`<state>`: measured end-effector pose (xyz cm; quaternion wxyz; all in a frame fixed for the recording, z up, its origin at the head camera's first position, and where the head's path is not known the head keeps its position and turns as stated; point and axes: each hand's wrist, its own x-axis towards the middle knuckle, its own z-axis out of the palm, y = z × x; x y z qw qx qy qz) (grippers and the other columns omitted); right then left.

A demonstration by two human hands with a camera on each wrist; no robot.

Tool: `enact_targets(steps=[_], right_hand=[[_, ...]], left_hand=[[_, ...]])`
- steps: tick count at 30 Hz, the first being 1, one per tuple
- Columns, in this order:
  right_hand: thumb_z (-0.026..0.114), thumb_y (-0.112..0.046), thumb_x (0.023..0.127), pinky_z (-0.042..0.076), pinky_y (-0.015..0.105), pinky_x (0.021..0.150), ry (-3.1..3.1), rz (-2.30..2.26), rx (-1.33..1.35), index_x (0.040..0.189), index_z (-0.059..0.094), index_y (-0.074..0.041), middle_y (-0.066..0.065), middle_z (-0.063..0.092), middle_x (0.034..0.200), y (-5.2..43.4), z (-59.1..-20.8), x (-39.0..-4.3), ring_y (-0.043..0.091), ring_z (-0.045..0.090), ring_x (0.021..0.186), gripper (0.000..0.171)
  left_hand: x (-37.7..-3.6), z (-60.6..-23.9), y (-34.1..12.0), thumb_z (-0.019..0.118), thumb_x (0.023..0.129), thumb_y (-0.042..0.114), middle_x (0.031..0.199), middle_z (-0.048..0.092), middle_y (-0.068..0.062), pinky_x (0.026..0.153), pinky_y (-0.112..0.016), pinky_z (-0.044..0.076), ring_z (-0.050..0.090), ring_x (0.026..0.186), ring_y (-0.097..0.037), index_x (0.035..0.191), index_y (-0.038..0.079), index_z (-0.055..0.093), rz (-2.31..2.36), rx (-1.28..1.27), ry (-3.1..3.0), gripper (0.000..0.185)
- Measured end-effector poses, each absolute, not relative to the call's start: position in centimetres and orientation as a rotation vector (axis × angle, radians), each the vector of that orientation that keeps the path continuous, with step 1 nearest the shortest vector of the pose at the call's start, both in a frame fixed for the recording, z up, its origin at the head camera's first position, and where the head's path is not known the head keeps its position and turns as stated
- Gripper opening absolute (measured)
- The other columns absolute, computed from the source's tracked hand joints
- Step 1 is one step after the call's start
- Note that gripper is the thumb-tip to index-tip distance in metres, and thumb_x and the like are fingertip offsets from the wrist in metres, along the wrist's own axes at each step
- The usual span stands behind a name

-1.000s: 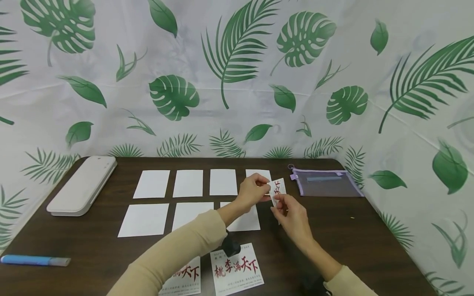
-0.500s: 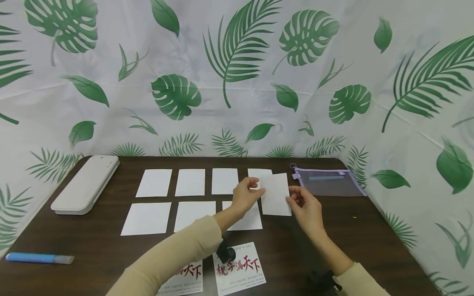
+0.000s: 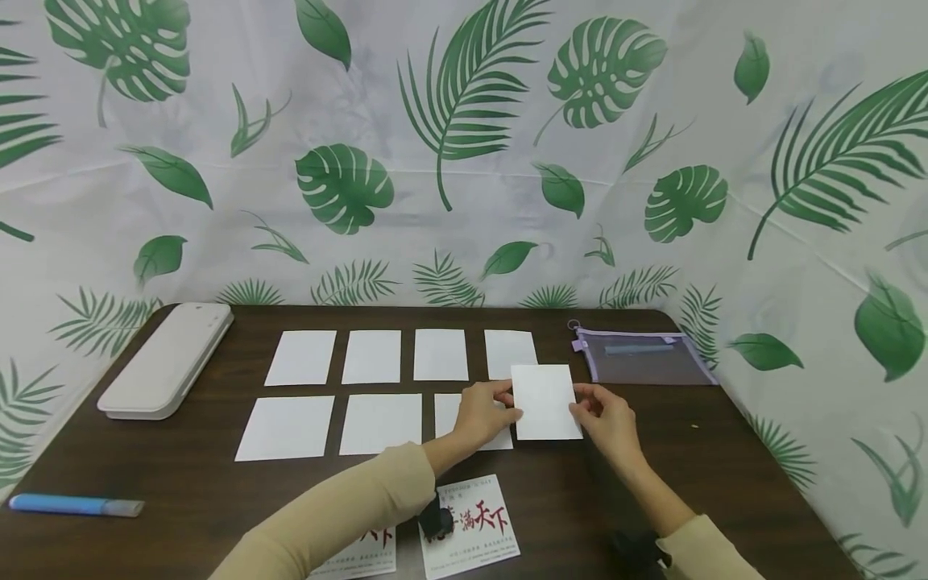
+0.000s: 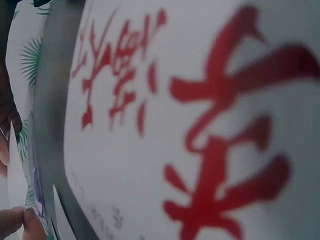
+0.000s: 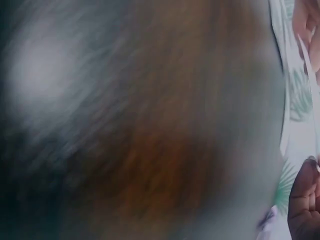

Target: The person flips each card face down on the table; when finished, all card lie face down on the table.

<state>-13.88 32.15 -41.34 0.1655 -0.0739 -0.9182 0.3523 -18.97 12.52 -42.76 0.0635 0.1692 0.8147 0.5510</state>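
A white card (image 3: 545,402) with its blank side up is pinched at both side edges, above the right part of the table. My left hand (image 3: 482,415) holds its left edge, thumb on top. The opposite edge is between the thumb and fingers of my right hand (image 3: 611,420). In the right wrist view the card (image 5: 313,95) shows as a thin edge, with the right-hand fingers (image 5: 304,195) at its near end. Two cards with red brush characters lie near the front; the right one (image 3: 474,528) is partly covered by the wrist camera, the left one (image 3: 362,554) by my left sleeve.
Blank white cards lie in two rows, including a back-row card (image 3: 371,357) and a front-row card (image 3: 285,428). A white case (image 3: 167,360) stands at the back left, a blue pen (image 3: 76,505) at the front left. A purple mesh zip pouch (image 3: 645,358) lies at the back right.
The card was tilted with red characters showing, then turned to its blank side. Both hands have since lowered it toward the front, still pinching its edges.
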Motion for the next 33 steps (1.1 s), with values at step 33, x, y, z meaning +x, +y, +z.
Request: enact_targets(steps=[33], right_hand=[[0.071, -0.005, 0.078, 0.036, 0.025, 0.045, -2.871, 0.895, -0.275, 0.104, 0.066, 0.002, 0.001, 0.056, 0.064, 34.1, -42.8, -13.8, 0.01, 0.048, 0.049, 0.027]], left_hand=[[-18.6, -42.8, 13.6, 0.077, 0.073, 0.011, 0.054, 0.054, 0.007, 0.046, -0.019, 0.034, 0.043, 0.051, -0.004, 0.06, 0.01, 0.06, 1.126, 0.862, 2.705, 0.021]])
